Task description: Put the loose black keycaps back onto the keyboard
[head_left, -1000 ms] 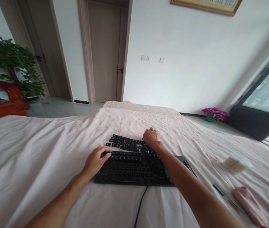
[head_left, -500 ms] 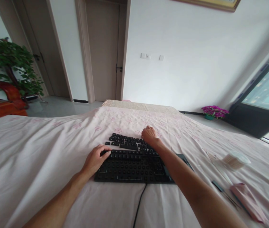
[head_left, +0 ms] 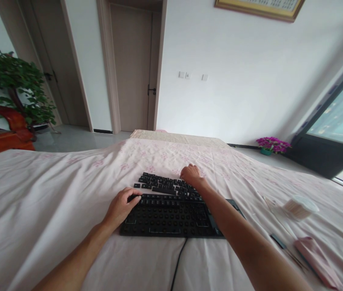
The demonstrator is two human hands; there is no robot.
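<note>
Keyboard under left hand, right hand by loose keycaps

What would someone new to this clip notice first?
The black keyboard draws the eye, dark on the pale cloth, with most of its keycaps off and many loose ones lying just beyond it. The left hand is at its far left corner; the right hand reaches over to the loose caps' right end.

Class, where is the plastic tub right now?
In the head view, the tub sits on the pale sheet at the person's right, beyond the pink cloth.
</note>
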